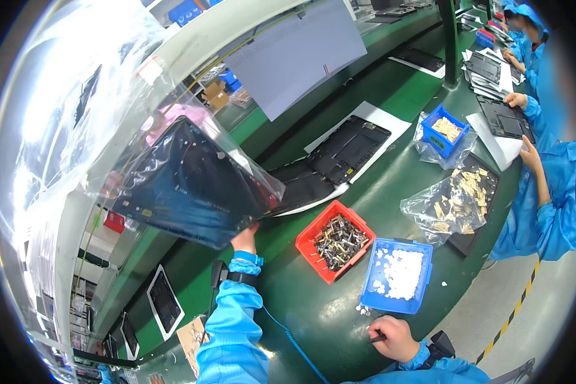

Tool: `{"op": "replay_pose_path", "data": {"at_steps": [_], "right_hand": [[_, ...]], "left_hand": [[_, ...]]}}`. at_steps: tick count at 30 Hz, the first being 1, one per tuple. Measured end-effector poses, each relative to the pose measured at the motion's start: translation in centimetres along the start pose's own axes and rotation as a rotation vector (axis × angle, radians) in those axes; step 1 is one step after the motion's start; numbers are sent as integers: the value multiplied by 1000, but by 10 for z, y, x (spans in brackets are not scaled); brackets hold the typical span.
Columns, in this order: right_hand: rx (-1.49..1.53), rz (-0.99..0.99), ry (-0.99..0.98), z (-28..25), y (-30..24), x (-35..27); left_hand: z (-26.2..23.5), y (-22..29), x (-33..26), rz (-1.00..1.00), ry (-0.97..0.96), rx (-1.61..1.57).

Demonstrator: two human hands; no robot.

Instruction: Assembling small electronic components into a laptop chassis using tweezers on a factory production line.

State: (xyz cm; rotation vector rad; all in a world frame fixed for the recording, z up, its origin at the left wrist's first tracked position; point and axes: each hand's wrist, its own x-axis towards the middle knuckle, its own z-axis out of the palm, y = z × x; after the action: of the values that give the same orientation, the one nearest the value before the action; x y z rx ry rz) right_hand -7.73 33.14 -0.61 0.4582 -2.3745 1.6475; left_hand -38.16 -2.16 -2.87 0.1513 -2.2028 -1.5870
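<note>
My left hand (244, 240) grips the lower edge of a large black device housing (179, 182). The housing is tilted up, with clear plastic film (249, 173) over or around part of it. Most of that hand's fingers are behind the panel. Near the front of the bench, my right hand (395, 339) is closed around a small dark stick-like piece (378, 338); its kind is not clear. Just beyond the right hand sits a blue bin (372, 303) of small white pieces (400, 272). A red bin (306, 251) of small dark and metallic parts (339, 242) stands beside it.
More black housings (349, 148) lie on white sheets along the green bench (301, 294). A smaller blue bin (432, 118) and a plastic bag (425, 205) with tan pieces stand at right. Co-workers in blue (537, 224) sit there. A coiled blue cord (294, 342) crosses the bench.
</note>
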Motion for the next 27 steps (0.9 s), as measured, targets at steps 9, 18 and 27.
{"op": "replay_pose_path", "data": {"at_steps": [9,18,27], "right_hand": [[-10,-40,51,6,6,-8],[10,49,80,9,5,-9],[304,141,190,-2,-5,-10]], "left_hand": [[12,66,-7,-208,549,-911],[-158,230,-130,600,762,116],[-275,284,-266,300,-152,-54]]}}
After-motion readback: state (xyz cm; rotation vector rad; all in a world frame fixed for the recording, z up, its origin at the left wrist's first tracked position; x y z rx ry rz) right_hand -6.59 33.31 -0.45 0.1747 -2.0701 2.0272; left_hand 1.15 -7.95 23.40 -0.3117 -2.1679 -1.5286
